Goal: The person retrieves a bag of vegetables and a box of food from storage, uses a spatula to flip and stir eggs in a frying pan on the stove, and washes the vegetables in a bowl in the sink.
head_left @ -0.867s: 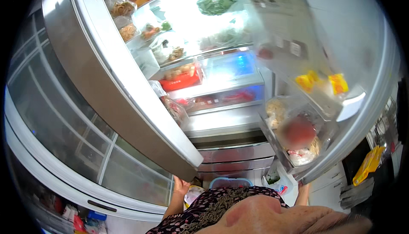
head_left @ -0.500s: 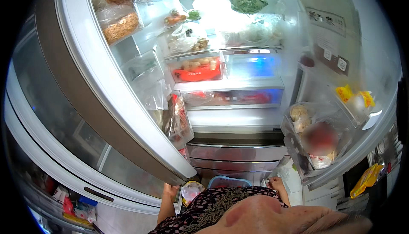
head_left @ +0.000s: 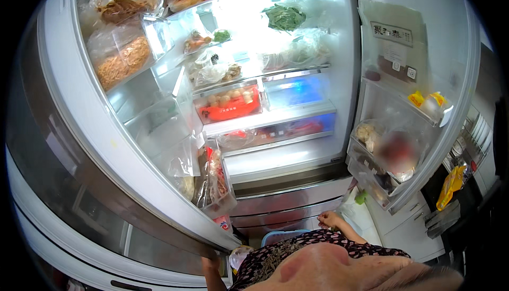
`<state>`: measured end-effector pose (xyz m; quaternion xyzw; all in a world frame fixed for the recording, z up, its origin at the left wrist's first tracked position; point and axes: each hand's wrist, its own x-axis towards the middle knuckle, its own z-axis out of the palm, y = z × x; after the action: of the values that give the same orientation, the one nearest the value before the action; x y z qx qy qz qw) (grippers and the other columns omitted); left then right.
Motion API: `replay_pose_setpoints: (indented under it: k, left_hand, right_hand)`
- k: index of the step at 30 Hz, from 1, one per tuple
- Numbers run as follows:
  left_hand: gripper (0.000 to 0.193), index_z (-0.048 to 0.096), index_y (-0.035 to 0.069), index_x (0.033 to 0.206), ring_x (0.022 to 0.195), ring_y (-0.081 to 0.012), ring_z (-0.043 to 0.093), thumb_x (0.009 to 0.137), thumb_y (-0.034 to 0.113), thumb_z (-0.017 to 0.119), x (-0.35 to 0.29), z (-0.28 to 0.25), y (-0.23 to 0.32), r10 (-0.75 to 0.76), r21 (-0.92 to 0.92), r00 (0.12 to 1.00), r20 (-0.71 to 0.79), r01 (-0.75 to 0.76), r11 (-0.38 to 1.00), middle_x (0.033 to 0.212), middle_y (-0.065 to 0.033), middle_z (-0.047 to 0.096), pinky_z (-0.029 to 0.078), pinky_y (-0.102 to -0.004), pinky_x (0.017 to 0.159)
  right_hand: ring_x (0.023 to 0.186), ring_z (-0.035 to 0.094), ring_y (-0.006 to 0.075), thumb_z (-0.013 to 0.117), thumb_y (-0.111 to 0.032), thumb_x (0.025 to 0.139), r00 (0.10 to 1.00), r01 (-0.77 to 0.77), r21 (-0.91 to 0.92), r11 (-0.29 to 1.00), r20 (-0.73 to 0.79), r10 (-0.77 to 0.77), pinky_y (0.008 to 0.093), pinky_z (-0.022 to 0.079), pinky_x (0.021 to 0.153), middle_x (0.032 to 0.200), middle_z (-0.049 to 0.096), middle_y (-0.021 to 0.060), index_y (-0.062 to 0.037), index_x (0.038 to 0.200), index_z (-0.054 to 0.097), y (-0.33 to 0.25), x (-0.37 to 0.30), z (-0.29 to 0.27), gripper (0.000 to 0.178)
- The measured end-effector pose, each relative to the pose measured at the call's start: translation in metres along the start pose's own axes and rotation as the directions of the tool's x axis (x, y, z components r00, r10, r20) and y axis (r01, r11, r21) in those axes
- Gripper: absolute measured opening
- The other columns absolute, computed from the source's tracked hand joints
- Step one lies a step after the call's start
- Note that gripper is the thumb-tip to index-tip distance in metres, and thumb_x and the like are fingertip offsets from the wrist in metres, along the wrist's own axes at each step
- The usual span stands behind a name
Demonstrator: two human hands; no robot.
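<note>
Steadying the open L fridge door point(head_left: 101, 126), we'd best use its lower edge, where our L hand point(head_left: 211, 265) is (grip hidden, can't tell); R hand point(head_left: 331, 220) half-curled nr drawers point(head_left: 286, 200), hold unclear.

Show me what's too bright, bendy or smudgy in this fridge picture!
In the head view, white glare washes out the space beside the leafy greens; in that same head view, the wide lens curves the left fridge door and leaves black corners; also in the head view, a reddish thing by the right door is too blurry to name.
</note>
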<state>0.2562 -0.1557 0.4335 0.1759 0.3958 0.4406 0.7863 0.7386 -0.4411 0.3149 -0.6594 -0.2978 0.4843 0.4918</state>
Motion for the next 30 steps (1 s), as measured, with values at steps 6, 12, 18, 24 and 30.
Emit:
replay_pose_setpoints:
  k: [6, 12, 18, 24, 30]
  left_hand:
    - [0.044, 0.048, 0.004, 0.128, 0.095, -0.0238, 0.058, 0.093, 0.029, 0.053, 0.023, -0.011, -0.005, -0.041, 0.072, 0.999, -0.002, 0.041, 0.997, 0.115, -0.0084, 0.058, 0.045, -0.0276, 0.083]
    - [0.044, 0.046, 0.002, 0.129, 0.096, -0.0228, 0.057, 0.093, 0.024, 0.055, 0.035, -0.043, 0.04, 0.489, 0.722, 0.862, 0.135, -0.423, 0.547, 0.116, -0.0097, 0.057, 0.044, -0.0267, 0.084]
    - [0.044, 0.043, -0.003, 0.13, 0.098, -0.0207, 0.055, 0.088, 0.008, 0.049, -0.107, 0.142, 0.105, 0.952, 0.698, 0.303, 0.049, -0.692, 0.185, 0.119, -0.0134, 0.055, 0.044, -0.0303, 0.086]
    - [0.07, 0.032, -0.002, 0.139, 0.117, -0.029, 0.046, 0.072, 0.007, 0.049, -0.139, 0.201, 0.093, 0.936, 0.73, 0.122, 0.33, -0.661, -0.172, 0.137, -0.0172, 0.038, 0.038, -0.0391, 0.098]
    - [0.093, 0.017, 0.001, 0.147, 0.126, -0.0345, 0.038, 0.065, 0.015, 0.057, -0.133, 0.225, 0.075, 0.951, 0.73, 0.2, 0.237, -0.682, -0.038, 0.144, -0.0215, 0.029, 0.033, -0.043, 0.103]
  right_hand:
    - [0.057, 0.06, 0.0121, 0.056, -0.029, 0.093, 0.958, 0.22, -0.53, 0.819, -0.039, -0.283, 0.0269, 0.051, 0.052, 0.076, 0.067, 0.0061, -0.0016, 0.093, 0.063, -0.049, 0.033, 0.001, 0.029]
    - [0.057, 0.057, 0.0084, 0.054, -0.029, 0.095, 0.892, 0.355, -0.39, 0.85, -0.131, -0.432, 0.0247, 0.047, 0.052, 0.066, 0.061, 0.0013, -0.0008, 0.085, 0.062, -0.281, 0.096, 0.036, 0.031]
    - [0.058, 0.062, 0.0115, 0.057, -0.018, 0.091, 0.472, 0.601, -0.533, 0.595, -0.365, -0.803, 0.0247, 0.049, 0.051, 0.08, 0.065, 0.0062, 0.0007, 0.108, 0.061, -0.463, 0.131, 0.006, 0.026]
    - [0.07, 0.067, 0.03, 0.061, -0.018, 0.083, -0.104, 0.421, -0.865, 0.271, -0.343, -0.933, 0.0386, 0.052, 0.066, 0.091, 0.067, 0.0188, 0.0007, 0.113, 0.059, -0.618, 0.163, -0.042, 0.035]
    - [0.088, 0.063, 0.0379, 0.061, -0.016, 0.083, -0.166, 0.123, -0.952, 0.28, -0.298, -0.94, 0.0438, 0.05, 0.079, 0.096, 0.065, 0.0227, 0.0018, 0.111, 0.059, -0.71, 0.204, -0.097, 0.033]
